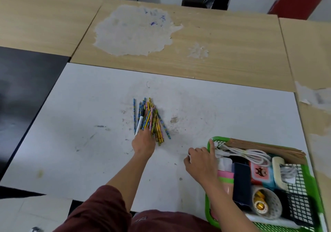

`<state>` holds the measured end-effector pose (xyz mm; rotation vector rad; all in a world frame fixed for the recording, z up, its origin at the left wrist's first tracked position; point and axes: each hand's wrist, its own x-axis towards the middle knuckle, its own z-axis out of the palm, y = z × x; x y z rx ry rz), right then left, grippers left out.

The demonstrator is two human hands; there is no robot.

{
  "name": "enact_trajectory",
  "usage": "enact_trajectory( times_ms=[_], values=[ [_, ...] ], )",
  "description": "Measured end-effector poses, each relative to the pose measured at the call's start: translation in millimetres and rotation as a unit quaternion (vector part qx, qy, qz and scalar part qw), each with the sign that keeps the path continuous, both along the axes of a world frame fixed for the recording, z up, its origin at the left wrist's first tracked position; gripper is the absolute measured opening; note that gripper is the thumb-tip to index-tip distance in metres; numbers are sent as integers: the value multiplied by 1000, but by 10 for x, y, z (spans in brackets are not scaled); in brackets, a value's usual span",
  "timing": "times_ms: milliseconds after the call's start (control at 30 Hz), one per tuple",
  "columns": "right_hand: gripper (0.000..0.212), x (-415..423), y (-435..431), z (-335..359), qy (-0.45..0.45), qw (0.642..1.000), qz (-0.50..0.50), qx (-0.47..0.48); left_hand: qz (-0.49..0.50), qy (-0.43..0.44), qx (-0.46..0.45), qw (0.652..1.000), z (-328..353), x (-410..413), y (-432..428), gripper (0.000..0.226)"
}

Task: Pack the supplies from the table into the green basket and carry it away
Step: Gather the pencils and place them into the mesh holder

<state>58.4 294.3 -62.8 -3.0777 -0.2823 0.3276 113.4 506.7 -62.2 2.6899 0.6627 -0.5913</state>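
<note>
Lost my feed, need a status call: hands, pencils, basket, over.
Left hand on near ends of pencil pile, grip unclear. Right hand beside green basket, index finger on its rim. Pile not yet packed; bare table between pile and basket.

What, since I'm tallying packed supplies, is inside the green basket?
The green basket holds a white cable, brown paper, a dark blue box and gold tape rolls. Anything beneath them is covered.

Green basket (217, 138) was cut off at bottom-right edge | left hand (143, 143) fingertips were hidden among pencils (152, 118) | right hand (199, 161) thumb was hidden
</note>
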Motion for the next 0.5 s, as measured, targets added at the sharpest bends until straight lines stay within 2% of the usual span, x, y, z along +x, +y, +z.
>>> enact_trajectory(
  times_ms=[133, 333, 433, 500],
  values=[
    [20, 4, 21, 4, -31, 999, -13, 14, -13, 1, 4, 1000, -5, 5, -29, 18],
    [23, 8, 17, -21, -46, 998, -22, 24, 42, -27, -36, 998, -32, 7, 26, 11],
    [22, 4, 8, -14, -44, 997, -35, 49, 65, -78, -97, 990, -44, -71, 13, 11],
    [19, 7, -11, 10, -31, 993, -53, 106, 66, -115, -182, 974, -1, -115, -62, 12]
  ],
)
